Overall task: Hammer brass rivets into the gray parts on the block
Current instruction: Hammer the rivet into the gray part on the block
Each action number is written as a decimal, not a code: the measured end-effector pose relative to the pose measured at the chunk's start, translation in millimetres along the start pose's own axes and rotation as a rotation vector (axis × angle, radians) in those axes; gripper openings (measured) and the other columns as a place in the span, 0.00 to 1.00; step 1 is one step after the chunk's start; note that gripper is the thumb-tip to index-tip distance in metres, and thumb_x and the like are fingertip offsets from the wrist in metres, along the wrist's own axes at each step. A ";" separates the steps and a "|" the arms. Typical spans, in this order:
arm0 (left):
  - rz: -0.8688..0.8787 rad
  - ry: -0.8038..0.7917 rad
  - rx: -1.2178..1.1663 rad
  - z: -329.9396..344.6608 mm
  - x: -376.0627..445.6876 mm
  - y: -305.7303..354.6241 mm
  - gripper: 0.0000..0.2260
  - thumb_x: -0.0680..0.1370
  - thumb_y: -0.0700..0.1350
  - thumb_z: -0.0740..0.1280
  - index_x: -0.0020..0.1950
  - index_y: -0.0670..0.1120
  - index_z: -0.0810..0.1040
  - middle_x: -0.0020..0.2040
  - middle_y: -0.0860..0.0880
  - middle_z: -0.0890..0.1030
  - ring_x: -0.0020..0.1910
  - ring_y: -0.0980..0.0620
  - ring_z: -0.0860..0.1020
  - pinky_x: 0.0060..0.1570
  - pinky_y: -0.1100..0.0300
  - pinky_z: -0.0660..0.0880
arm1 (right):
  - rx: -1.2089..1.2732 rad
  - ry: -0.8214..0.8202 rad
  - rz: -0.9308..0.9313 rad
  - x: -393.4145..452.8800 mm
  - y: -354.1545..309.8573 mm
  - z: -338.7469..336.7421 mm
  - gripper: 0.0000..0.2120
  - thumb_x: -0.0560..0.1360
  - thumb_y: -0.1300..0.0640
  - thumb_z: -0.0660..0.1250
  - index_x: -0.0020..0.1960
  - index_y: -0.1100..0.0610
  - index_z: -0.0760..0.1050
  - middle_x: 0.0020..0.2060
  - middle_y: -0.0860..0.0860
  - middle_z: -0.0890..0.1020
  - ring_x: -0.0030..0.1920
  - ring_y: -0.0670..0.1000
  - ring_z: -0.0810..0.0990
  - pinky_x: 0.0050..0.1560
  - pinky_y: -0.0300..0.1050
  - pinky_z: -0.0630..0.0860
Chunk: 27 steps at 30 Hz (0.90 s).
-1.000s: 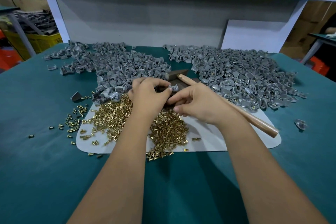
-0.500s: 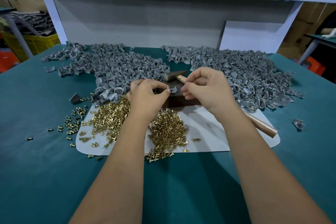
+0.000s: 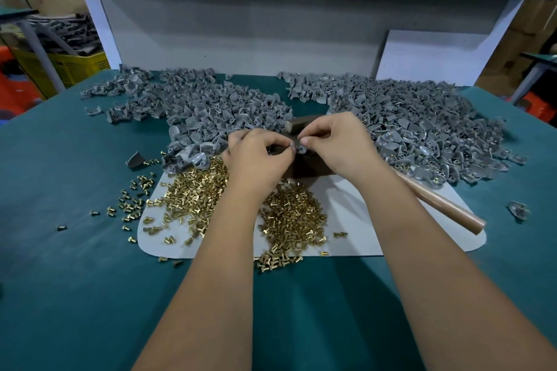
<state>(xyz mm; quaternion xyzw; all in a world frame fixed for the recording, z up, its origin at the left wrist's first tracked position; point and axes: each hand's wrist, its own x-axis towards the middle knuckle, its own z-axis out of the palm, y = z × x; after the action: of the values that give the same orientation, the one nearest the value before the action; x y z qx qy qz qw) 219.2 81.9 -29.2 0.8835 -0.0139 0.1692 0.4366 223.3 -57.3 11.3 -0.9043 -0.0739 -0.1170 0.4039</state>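
Observation:
A small gray part (image 3: pixel 301 149) sits on top of the dark block (image 3: pixel 307 167) at the middle of the table. My left hand (image 3: pixel 256 159) pinches its left side with thumb and forefinger. My right hand (image 3: pixel 339 143) pinches its top from the right with curled fingers. Whether a rivet is between those fingertips is hidden. The hammer lies under my right hand, its head (image 3: pixel 301 123) behind the block and its wooden handle (image 3: pixel 440 205) running out to the right. Loose brass rivets (image 3: pixel 292 217) lie heaped on the white mat (image 3: pixel 355 220).
Two big heaps of gray parts lie behind the block, one on the left (image 3: pixel 211 108) and one on the right (image 3: pixel 422 123). Stray rivets (image 3: pixel 129 202) dot the green table (image 3: pixel 75 250). A lone gray part (image 3: pixel 518 209) lies far right. A white panel closes off the back.
My right hand rose from the block to the hammer head, then came back down onto the gray part. My left hand stayed at the part.

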 end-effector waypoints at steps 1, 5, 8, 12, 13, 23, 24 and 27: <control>-0.001 0.001 -0.002 0.3 0.1 0.0 0.06 0.75 0.55 0.71 0.39 0.63 0.77 0.50 0.62 0.75 0.68 0.51 0.61 0.52 0.58 0.51 | -0.003 -0.006 0.004 -0.6 0.7 1.6 0.11 0.72 0.60 0.72 0.36 0.46 0.79 0.34 0.42 0.79 0.41 0.45 0.77 0.41 0.36 0.70; -0.001 0.010 -0.009 1.7 1.1 -1.4 0.05 0.74 0.55 0.71 0.40 0.62 0.78 0.50 0.61 0.75 0.68 0.51 0.61 0.53 0.57 0.52 | 0.019 -0.009 0.014 -1.7 1.0 5.8 0.10 0.72 0.60 0.72 0.37 0.47 0.79 0.38 0.47 0.81 0.44 0.48 0.78 0.47 0.42 0.74; 0.005 0.010 -0.015 2.4 1.1 -2.1 0.05 0.74 0.56 0.71 0.39 0.62 0.77 0.50 0.61 0.76 0.67 0.51 0.61 0.53 0.57 0.52 | 0.020 0.011 0.022 -3.1 -0.2 6.8 0.08 0.73 0.60 0.72 0.39 0.48 0.81 0.40 0.49 0.82 0.45 0.49 0.78 0.48 0.42 0.74; 0.007 0.013 -0.029 2.1 0.7 -2.7 0.04 0.74 0.56 0.72 0.40 0.62 0.78 0.50 0.61 0.77 0.67 0.51 0.61 0.54 0.57 0.52 | -0.012 0.022 0.035 -6.8 -4.4 7.3 0.04 0.75 0.60 0.70 0.45 0.53 0.83 0.43 0.52 0.83 0.46 0.49 0.78 0.48 0.42 0.73; 0.008 0.012 -0.030 1.8 0.6 -3.0 0.04 0.74 0.56 0.72 0.40 0.62 0.78 0.50 0.61 0.77 0.67 0.51 0.61 0.55 0.57 0.53 | -0.039 0.010 0.040 -6.6 -6.5 6.4 0.05 0.75 0.59 0.69 0.46 0.54 0.83 0.44 0.53 0.83 0.47 0.51 0.78 0.49 0.43 0.74; 0.016 0.001 -0.022 -0.1 -0.7 -1.6 0.03 0.75 0.54 0.72 0.43 0.62 0.79 0.51 0.61 0.76 0.68 0.50 0.61 0.57 0.56 0.53 | -0.055 0.136 0.052 -11.7 -2.5 19.3 0.04 0.75 0.59 0.69 0.43 0.53 0.82 0.46 0.47 0.79 0.46 0.47 0.75 0.45 0.38 0.67; 0.022 0.002 -0.026 -0.4 -1.0 -1.5 0.04 0.75 0.54 0.72 0.43 0.62 0.78 0.50 0.61 0.75 0.68 0.50 0.62 0.57 0.56 0.54 | -0.038 0.134 0.060 -11.3 -2.2 19.3 0.05 0.75 0.59 0.69 0.42 0.52 0.81 0.45 0.47 0.79 0.45 0.47 0.75 0.46 0.38 0.68; 0.019 0.011 -0.025 -0.8 -2.2 0.2 0.05 0.75 0.54 0.72 0.42 0.63 0.78 0.49 0.62 0.74 0.68 0.50 0.62 0.56 0.57 0.53 | -0.065 0.132 0.088 -10.5 -2.3 19.4 0.08 0.76 0.59 0.68 0.39 0.50 0.78 0.39 0.47 0.79 0.40 0.47 0.75 0.42 0.39 0.70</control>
<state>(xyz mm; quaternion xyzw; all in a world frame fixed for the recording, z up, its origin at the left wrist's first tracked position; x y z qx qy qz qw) 216.9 82.2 -29.3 0.8769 -0.0219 0.1777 0.4461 215.6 -41.6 -2.4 -0.9096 -0.0032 -0.1609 0.3831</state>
